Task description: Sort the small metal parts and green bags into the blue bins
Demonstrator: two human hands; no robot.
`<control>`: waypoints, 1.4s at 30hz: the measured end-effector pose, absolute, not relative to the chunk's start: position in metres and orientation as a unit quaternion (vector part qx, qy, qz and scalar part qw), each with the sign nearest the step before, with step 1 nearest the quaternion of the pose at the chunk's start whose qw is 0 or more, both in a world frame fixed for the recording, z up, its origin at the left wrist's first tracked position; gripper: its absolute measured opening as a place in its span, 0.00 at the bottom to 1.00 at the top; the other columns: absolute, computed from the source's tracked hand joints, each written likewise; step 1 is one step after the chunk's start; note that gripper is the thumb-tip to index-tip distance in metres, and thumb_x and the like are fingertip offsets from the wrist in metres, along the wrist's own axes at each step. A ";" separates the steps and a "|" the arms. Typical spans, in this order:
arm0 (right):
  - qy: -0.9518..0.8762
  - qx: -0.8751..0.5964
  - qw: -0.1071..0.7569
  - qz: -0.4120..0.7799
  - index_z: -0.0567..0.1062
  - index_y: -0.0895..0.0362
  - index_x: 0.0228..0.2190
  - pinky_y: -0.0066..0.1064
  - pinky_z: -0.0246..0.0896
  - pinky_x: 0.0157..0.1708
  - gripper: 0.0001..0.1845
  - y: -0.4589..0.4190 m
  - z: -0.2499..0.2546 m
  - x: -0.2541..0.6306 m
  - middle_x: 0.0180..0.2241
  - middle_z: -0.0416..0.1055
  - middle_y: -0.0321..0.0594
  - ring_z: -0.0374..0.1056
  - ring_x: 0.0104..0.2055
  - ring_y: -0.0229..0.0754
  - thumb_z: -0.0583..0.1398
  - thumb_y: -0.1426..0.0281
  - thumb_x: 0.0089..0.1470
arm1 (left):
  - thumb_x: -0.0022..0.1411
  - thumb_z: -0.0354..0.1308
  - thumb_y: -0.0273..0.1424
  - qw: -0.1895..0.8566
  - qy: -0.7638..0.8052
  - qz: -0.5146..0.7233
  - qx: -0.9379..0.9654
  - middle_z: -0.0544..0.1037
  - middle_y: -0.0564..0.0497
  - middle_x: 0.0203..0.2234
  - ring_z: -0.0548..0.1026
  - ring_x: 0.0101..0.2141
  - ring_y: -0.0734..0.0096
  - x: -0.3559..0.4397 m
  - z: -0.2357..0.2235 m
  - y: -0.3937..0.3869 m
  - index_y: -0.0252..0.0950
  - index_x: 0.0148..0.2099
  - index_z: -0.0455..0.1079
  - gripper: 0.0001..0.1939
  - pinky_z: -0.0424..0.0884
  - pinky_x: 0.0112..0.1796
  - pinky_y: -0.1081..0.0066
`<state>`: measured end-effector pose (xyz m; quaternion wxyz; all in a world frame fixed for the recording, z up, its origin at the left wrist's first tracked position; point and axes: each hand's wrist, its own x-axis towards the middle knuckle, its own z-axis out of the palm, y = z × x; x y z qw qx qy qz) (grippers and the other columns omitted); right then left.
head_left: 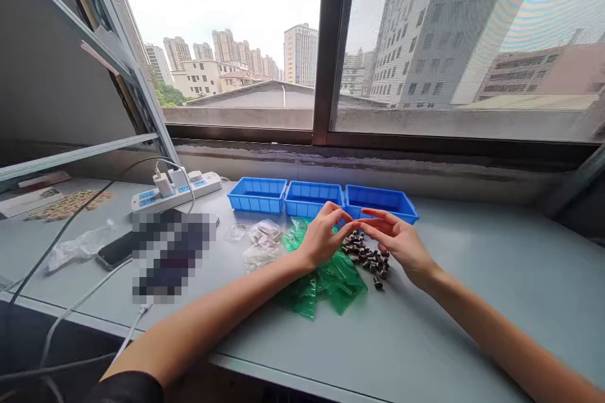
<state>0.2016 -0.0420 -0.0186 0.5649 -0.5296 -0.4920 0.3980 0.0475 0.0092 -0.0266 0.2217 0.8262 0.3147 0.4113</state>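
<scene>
Left hand [325, 236] and right hand [401, 245] meet fingertip to fingertip; one cannot tell whether they pinch anything; grey table [496, 258] beneath, window [328, 50] at twelve o'clock.

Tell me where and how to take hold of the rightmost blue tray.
Best grip the rightmost blue tray by the rim of its right end, coming from the right. It sits upright with an open top, so that rim looks easy to pinch. Its left end lies close beside the middle tray, and the right hand and metal pieces crowd the front.
</scene>
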 end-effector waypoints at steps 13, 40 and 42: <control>-0.465 -0.517 0.560 0.450 0.76 0.55 0.36 0.24 0.49 0.15 0.30 -0.041 -0.022 0.197 0.29 0.77 0.41 0.65 0.24 0.37 0.69 0.56 0.28 | 0.63 0.51 0.36 0.226 0.299 0.418 0.828 0.67 0.51 0.36 0.69 0.36 0.72 0.047 -0.026 0.005 0.37 0.38 0.68 0.09 0.68 0.35 0.74; -0.442 -0.576 0.648 0.230 0.79 0.58 0.27 0.27 0.53 0.14 0.29 -0.016 -0.025 0.247 0.25 0.75 0.44 0.62 0.22 0.37 0.66 0.46 0.30 | 0.67 0.45 0.39 0.219 0.290 0.478 0.799 0.68 0.46 0.41 0.68 0.31 0.73 0.046 -0.026 0.010 0.36 0.54 0.67 0.20 0.69 0.32 0.72; -0.449 -0.588 0.640 0.208 0.79 0.58 0.28 0.27 0.56 0.15 0.28 -0.016 -0.024 0.250 0.27 0.76 0.45 0.66 0.26 0.41 0.66 0.47 0.31 | 0.66 0.46 0.39 0.203 0.271 0.499 0.798 0.68 0.45 0.43 0.68 0.31 0.74 0.046 -0.029 0.013 0.37 0.51 0.70 0.19 0.69 0.29 0.73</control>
